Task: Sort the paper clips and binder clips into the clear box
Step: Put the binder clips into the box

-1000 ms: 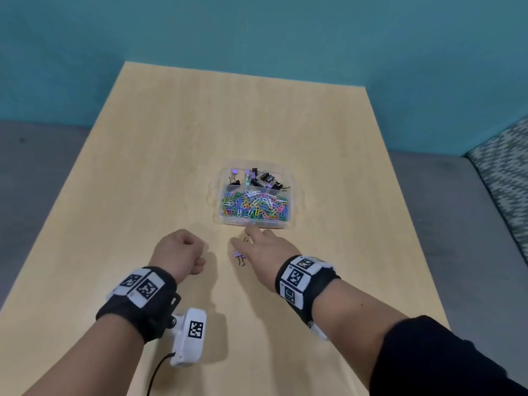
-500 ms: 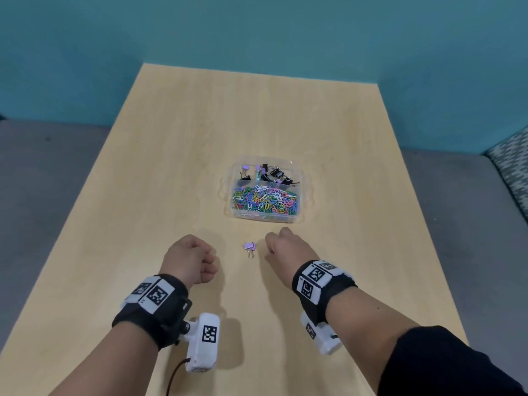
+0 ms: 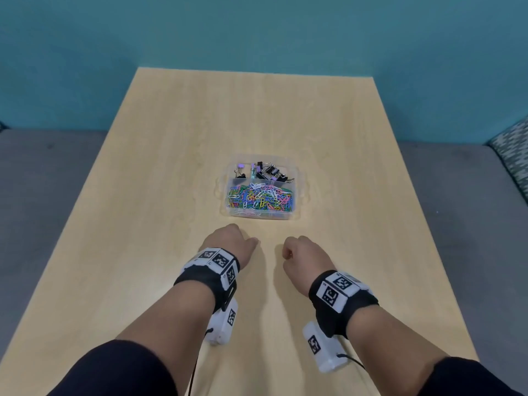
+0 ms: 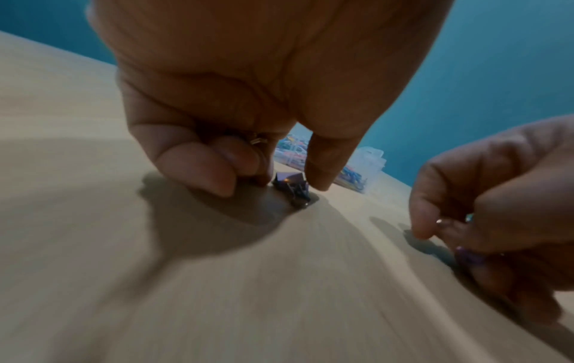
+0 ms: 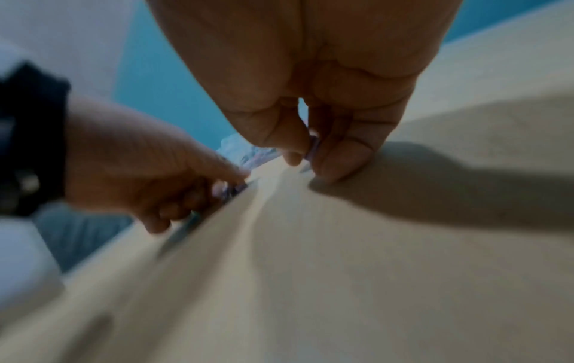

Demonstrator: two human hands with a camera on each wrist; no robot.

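The clear box (image 3: 298,195) stands mid-table. Coloured paper clips (image 3: 260,199) fill its near compartment. Black and purple binder clips (image 3: 270,173) lie in its two far compartments. My left hand (image 3: 233,240) is curled just in front of the box. Its thumb and forefinger pinch a small purple binder clip (image 4: 292,183) that still sits on the table. My right hand (image 3: 300,252) is curled beside it, a short gap away, and pinches another small purple clip (image 5: 312,147) between thumb and finger, low over the wood. Neither clip shows in the head view.
The light wooden table (image 3: 171,167) runs to a teal wall. Grey floor lies on both sides, and a patterned cushion (image 3: 514,147) sits at the far right. Wrist cameras with cables hang under both forearms near the table's front edge.
A purple binder clip lay on the table between my hands. My left hand has moved right and forward onto it. The right hand stayed curled and drew back slightly.
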